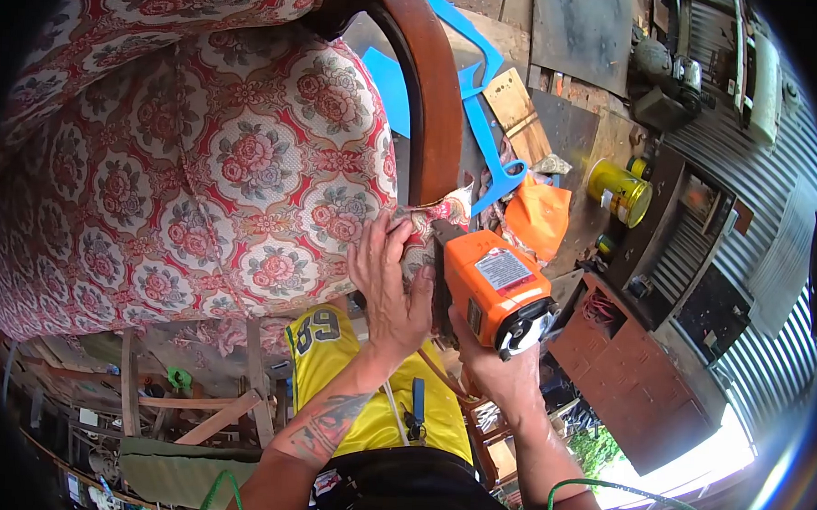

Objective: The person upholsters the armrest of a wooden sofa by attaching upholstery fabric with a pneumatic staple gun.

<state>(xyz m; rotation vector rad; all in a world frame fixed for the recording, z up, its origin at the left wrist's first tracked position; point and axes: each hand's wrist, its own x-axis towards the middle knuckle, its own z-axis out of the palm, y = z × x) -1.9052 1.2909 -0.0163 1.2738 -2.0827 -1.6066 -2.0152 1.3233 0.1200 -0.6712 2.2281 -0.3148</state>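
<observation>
My right hand (493, 373) is wrapped around the handle of an orange staple gun (494, 277) with a white label on its side. Its nose points at the edge of the floral upholstery fabric (249, 157), close to the foot of a curved brown wooden armrest (438, 101). Just left of the tool, my left hand (391, 286) lies on the fabric with its fingers stretched out and its thumb apart. Red, cream and grey rose medallions pattern the fabric over the sofa. Where the tool's nose meets the fabric is partly hidden.
Beyond the armrest lie blue strips (487, 135), a wooden board (517, 109) and an orange cloth (538, 220). A yellow bucket (619, 193) lies at the right, near a reddish-brown cabinet (636, 379). At lower left stands a wooden frame (224, 417).
</observation>
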